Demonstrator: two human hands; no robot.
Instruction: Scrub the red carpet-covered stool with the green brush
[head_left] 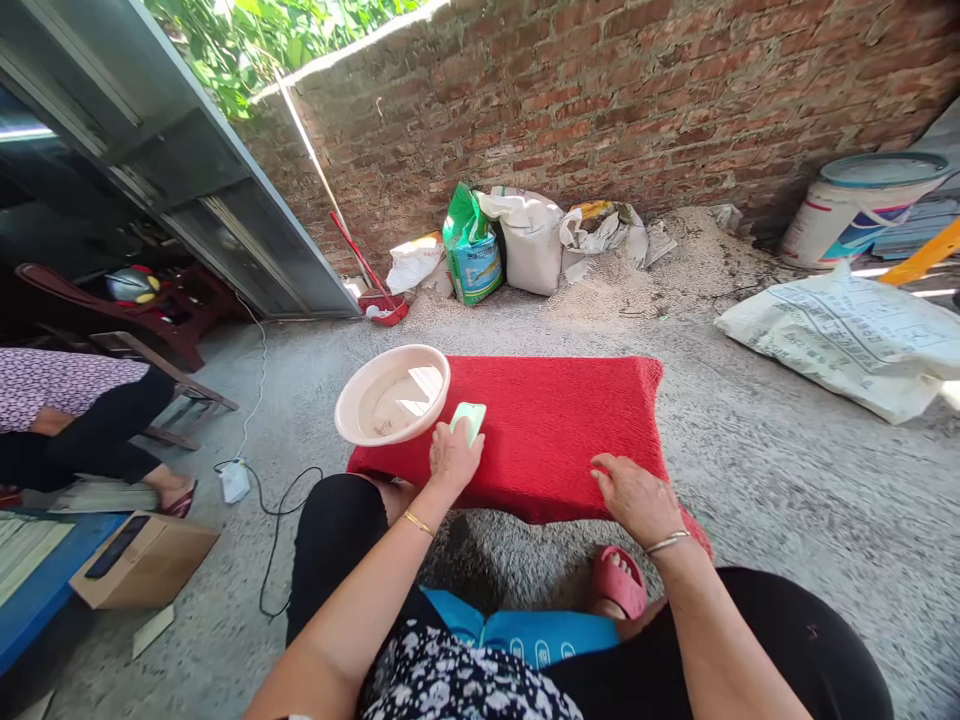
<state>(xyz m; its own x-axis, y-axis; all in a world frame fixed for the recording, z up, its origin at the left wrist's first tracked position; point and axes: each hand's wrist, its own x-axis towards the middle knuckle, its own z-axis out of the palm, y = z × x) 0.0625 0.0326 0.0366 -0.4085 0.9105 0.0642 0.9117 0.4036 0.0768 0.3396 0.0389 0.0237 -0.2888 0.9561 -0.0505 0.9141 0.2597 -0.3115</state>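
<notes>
My left hand [455, 457] is closed on a phone-like, flat pale green slab [470, 415] with rounded corners, at the left part of a red cloth [559, 410]. Its lower end is hidden by my fingers. Just to the left stands a pale pink basin [346, 408] with water and light reflections in it; some small dark bits show at its bottom. Over the cloth's right front edge is my right hand [641, 500], its fingers loosely bent and apart, with nothing visible in them. The cloth covers a low, table-like support and hangs down at the front.
Several sacks [531, 245] lean against the brick wall [570, 120], beside spilled grain-like material. A white sack [847, 335] and a large bucket [855, 215] are at the right. At the left are a seated person, a cardboard box [154, 565] and a cable [279, 515] on the floor.
</notes>
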